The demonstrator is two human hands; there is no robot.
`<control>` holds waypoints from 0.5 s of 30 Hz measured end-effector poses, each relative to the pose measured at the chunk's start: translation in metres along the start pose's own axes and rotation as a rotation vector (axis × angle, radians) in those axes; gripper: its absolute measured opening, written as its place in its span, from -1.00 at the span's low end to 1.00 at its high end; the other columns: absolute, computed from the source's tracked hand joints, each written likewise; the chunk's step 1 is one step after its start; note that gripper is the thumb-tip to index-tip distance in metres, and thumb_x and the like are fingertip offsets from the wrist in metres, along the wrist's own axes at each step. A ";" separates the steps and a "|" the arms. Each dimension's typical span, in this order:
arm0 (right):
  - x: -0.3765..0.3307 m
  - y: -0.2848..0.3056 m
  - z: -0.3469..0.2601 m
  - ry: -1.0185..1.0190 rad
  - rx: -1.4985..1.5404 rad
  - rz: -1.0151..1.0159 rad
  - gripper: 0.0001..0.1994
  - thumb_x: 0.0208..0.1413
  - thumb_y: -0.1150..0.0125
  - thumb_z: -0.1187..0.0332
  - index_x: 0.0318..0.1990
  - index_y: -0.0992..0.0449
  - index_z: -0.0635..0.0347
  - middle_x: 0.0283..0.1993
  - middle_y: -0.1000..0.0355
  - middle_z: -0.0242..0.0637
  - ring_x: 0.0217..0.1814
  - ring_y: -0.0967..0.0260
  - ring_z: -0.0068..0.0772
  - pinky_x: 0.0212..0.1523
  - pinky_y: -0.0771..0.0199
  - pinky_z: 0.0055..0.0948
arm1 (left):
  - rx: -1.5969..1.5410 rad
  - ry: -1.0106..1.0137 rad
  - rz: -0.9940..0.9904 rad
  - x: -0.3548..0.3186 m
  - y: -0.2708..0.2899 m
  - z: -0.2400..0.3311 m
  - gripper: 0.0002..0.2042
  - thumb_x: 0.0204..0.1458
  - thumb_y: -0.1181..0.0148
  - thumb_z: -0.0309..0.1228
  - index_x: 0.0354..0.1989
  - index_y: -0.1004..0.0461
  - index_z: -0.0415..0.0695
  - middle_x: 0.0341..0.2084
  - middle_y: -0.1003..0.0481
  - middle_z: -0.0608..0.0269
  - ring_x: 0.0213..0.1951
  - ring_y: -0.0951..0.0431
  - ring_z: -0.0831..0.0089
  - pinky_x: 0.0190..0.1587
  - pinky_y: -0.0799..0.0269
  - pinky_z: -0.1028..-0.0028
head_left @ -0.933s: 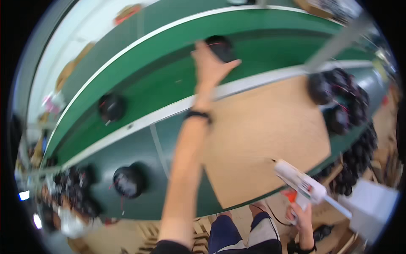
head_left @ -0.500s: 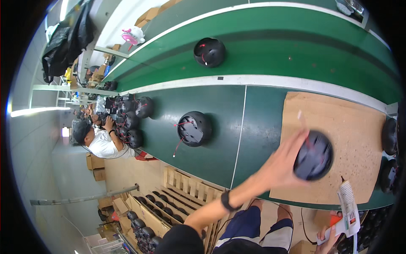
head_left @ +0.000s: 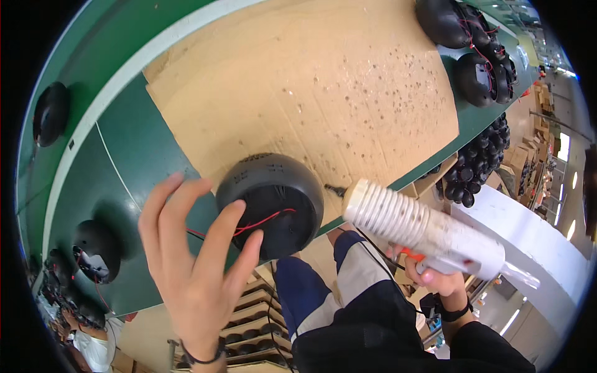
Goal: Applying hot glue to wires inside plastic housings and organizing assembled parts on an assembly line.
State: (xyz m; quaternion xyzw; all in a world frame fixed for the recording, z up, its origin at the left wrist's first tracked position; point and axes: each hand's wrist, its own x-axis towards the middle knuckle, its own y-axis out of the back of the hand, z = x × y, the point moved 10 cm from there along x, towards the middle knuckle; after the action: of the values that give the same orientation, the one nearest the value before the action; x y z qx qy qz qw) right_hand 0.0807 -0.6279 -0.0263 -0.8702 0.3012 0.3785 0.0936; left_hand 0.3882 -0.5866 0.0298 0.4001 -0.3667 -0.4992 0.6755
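A round black plastic shell (head_left: pixel 267 180) stands tilted at the cardboard's near edge, its hollow side facing me. A red wire (head_left: pixel 267 220) runs out of its opening towards the left. My left hand (head_left: pixel 193 255) is at the shell's left side, thumb and fingers spread around the wire; whether a fingertip touches it I cannot tell. In my right hand (head_left: pixel 435 273) is a white hot glue gun (head_left: pixel 423 230) with an orange trigger, a finger lying at that trigger. Its dark nozzle points at the shell's right side, a small gap away. A clear glue stick (head_left: pixel 521 275) sticks out at the gun's back.
Under the shell lies a brown cardboard sheet (head_left: pixel 298 81) spotted with glue, on a green table (head_left: pixel 137 149). More black shells (head_left: pixel 476 78) with red wires sit at its far right. Another shell (head_left: pixel 96 248) is to the left; one (head_left: pixel 51 114) rests on the green belt.
My view has swung to the right. The shell is now tilted with its opening towards me, and my left hand has loosened around it. The glue gun has come up beside the shell.
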 end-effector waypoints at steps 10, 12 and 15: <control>0.005 -0.038 -0.071 0.356 -0.416 -0.078 -0.69 -0.01 -0.32 0.40 -0.10 -0.52 0.33 -0.05 -0.51 0.02 -0.16 -0.58 -0.14 -0.26 -0.56 -0.40 | -0.316 -0.178 -0.068 0.026 -0.021 0.008 -0.76 -0.42 -0.43 -0.55 -0.48 -0.55 -0.17 -0.54 -0.45 0.25 -0.35 -0.44 0.21 -0.36 -0.34 0.36; 0.006 -0.046 -0.076 0.345 -0.451 -0.088 -0.69 0.00 -0.32 0.40 -0.09 -0.51 0.30 -0.05 -0.51 0.01 -0.18 -0.57 -0.12 -0.27 -0.55 -0.41 | -0.384 -0.132 -0.109 0.029 -0.031 0.000 -0.78 -0.38 -0.42 -0.55 -0.47 -0.55 -0.18 -0.57 -0.44 0.24 -0.38 -0.43 0.22 -0.38 -0.34 0.39; 0.006 -0.053 -0.085 0.388 -0.559 -0.061 -0.68 0.00 -0.32 0.39 -0.07 -0.49 0.28 -0.07 -0.51 -0.01 -0.24 -0.56 -0.13 -0.35 -0.54 -0.43 | -0.539 -0.099 -0.102 0.030 -0.041 -0.011 -0.82 -0.30 -0.40 -0.58 -0.45 -0.56 -0.21 -0.61 -0.44 0.24 -0.44 -0.42 0.27 -0.40 -0.32 0.45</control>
State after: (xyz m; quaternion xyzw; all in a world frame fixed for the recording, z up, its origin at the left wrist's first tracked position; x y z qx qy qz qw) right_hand 0.1664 -0.6216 0.0246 -0.9266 0.1718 0.2707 -0.1966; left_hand 0.3895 -0.6214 -0.0086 0.1990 -0.2326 -0.6311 0.7128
